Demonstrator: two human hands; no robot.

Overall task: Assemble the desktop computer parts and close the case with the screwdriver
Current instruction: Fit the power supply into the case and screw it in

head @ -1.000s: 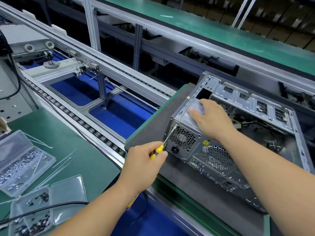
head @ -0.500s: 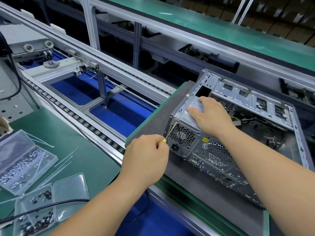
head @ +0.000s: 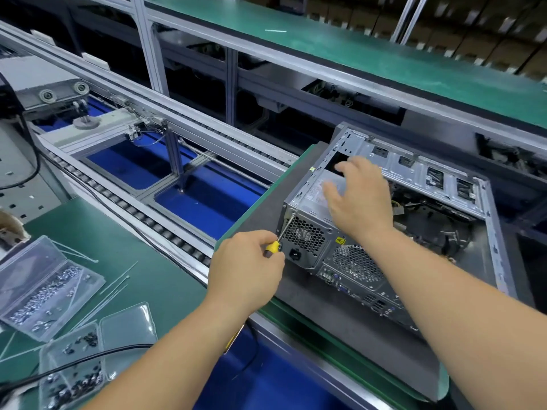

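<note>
An open grey desktop case [head: 414, 173] lies on its side on a dark mat [head: 319, 309], rear panel toward me. Its power supply [head: 307, 235] sits in the near left corner. My left hand [head: 245, 270] is shut on a yellow-handled screwdriver [head: 273, 247]; the shaft slants up to the top left corner of the power supply's rear face. My right hand [head: 361, 199] hovers over the top of the power supply with fingers spread and slightly blurred, holding nothing.
Clear plastic boxes of screws [head: 44, 285] and several white cable ties [head: 115, 288] lie on the green bench at the left. A black cable [head: 88, 359] crosses them. A roller conveyor [head: 142, 214] with blue bays runs behind. A green shelf [head: 384, 54] stands beyond.
My right hand has lifted off the power supply's top and spread its fingers. My left hand keeps the screwdriver at the same corner, its grip turned so more yellow handle shows.
</note>
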